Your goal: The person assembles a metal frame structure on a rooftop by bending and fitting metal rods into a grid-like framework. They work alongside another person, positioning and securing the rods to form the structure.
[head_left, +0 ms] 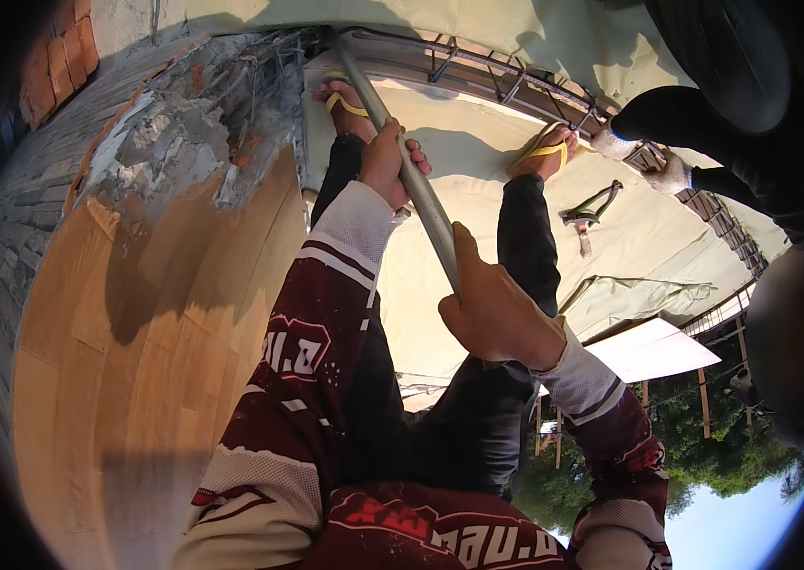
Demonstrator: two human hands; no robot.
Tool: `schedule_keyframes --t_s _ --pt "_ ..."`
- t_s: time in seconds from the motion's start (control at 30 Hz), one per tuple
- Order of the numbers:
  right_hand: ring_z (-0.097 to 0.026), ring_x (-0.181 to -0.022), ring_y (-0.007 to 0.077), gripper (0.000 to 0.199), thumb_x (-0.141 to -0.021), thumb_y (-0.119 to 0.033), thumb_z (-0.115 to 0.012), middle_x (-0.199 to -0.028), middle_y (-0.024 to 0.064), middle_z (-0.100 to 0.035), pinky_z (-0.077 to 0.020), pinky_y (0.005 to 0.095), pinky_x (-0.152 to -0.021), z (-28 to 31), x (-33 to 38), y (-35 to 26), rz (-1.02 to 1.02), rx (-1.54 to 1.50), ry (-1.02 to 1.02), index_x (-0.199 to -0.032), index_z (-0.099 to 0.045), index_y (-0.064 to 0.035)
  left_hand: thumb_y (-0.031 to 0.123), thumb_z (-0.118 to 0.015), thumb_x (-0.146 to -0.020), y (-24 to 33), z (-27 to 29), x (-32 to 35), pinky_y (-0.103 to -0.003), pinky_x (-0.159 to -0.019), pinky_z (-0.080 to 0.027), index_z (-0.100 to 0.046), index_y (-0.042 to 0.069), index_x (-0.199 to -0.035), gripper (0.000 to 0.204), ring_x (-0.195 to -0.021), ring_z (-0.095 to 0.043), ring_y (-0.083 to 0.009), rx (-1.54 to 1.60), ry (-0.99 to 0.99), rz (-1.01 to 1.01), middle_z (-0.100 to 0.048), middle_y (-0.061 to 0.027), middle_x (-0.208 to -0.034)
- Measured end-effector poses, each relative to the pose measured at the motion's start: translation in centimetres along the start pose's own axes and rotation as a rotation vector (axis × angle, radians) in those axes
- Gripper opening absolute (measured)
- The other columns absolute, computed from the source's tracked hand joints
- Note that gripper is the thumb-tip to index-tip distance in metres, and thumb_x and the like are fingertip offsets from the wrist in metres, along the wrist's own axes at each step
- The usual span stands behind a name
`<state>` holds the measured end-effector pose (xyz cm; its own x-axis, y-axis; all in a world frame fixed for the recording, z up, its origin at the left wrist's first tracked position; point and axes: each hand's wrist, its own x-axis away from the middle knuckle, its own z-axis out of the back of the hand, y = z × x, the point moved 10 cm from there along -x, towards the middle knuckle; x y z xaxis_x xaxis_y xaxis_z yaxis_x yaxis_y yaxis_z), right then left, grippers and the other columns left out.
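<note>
A long grey metal pipe (pixel 432 204) slants from the far rebar down toward my body. My left hand (pixel 389 163) is closed around its middle. Lower down, my right hand (pixel 500 309) grips the near end, its fingers wrapped over the pipe. The pipe's far end reaches the edge of a narrow rebar cage (pixel 506 84), beside a patch of rubble and mortar; exactly what it touches there is too small to tell. My feet, in yellow-strapped sandals, stand on either side of the pipe.
Wood-look boards (pixel 150 380) and broken mortar (pixel 183 133) lie at left, with bricks (pixel 60 62) beyond. On the pale sheet (pixel 459 214) rests a hand tool (pixel 592 211) with a curved dark frame. At right, another person's gloved hands (pixel 670 175) are at the rebar cage.
</note>
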<state>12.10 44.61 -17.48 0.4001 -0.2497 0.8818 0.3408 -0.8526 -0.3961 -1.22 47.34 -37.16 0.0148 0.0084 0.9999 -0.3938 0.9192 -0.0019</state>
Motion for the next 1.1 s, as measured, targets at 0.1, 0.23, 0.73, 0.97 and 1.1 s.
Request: schedule_keyframes --t_s 0.1,0.23,0.73,0.97,1.1 --pt "-0.066 -0.067 0.0464 0.077 -0.08 -0.006 -0.053 -0.069 0.0306 -0.06 -0.0496 0.0495 -0.065 1.1 0.7 0.5 0.036 -0.006 0.049 -0.147 -0.019 0.0146 0.037 -0.047 -0.106 -1.6 0.1 0.1 -0.036 -0.055 -0.048 -0.043 0.012 -0.1 0.027 -0.057 -0.05 -0.0166 0.015 0.05 0.01 -0.049 -0.0037 -0.075" --pt "-0.066 -0.071 0.0512 0.076 -0.077 -0.004 -0.056 -0.07 0.0335 -0.06 -0.0529 0.0525 -0.065 3.3 0.9 1.5 0.106 0.064 0.041 -0.142 -0.02 0.0142 0.039 -0.048 -0.105 -2.6 -2.2 -0.8 -0.038 -0.055 -0.049 -0.042 0.012 -0.1 0.028 -0.058 -0.052 -0.0177 0.083 0.04 0.009 -0.05 -0.0045 -0.077" --pt "-0.066 -0.078 0.0528 0.088 -0.074 -0.007 -0.058 -0.081 0.0346 -0.065 -0.0521 0.0565 -0.071 9.4 -3.0 5.5 -0.04 0.501 0.032 -0.153 -0.019 -0.0003 0.046 -0.039 -0.107 -5.0 -6.9 -4.7 -0.047 -0.066 -0.058 -0.042 0.001 -0.111 0.046 -0.069 -0.059 -0.0267 0.22 0.017 0.063 -0.052 -0.0143 -0.087" --pt "-0.067 -0.075 0.0485 0.093 -0.072 -0.002 -0.058 -0.082 0.0302 -0.065 -0.0516 0.0507 -0.065 10.5 -3.2 5.8 -0.018 0.491 -0.007 -0.155 -0.016 -0.0032 0.047 -0.038 -0.106 -5.0 -7.8 -4.4 -0.04 -0.055 -0.058 -0.044 -0.005 -0.118 0.054 -0.059 -0.06 -0.0248 0.04 0.174 0.023 -0.056 -0.0144 -0.088" --pt "-0.067 -0.081 0.0503 0.088 -0.074 -0.002 -0.058 -0.084 0.033 -0.065 -0.052 0.0544 -0.071 11.5 -3.6 6.2 -0.046 0.557 0.007 -0.153 -0.019 -0.0019 0.047 -0.038 -0.106 -5.5 -8.3 -4.7 -0.04 -0.054 -0.058 -0.045 -0.006 -0.119 0.055 -0.061 -0.063 -0.0266 0.006 0.169 0.054 -0.058 -0.0156 -0.088"
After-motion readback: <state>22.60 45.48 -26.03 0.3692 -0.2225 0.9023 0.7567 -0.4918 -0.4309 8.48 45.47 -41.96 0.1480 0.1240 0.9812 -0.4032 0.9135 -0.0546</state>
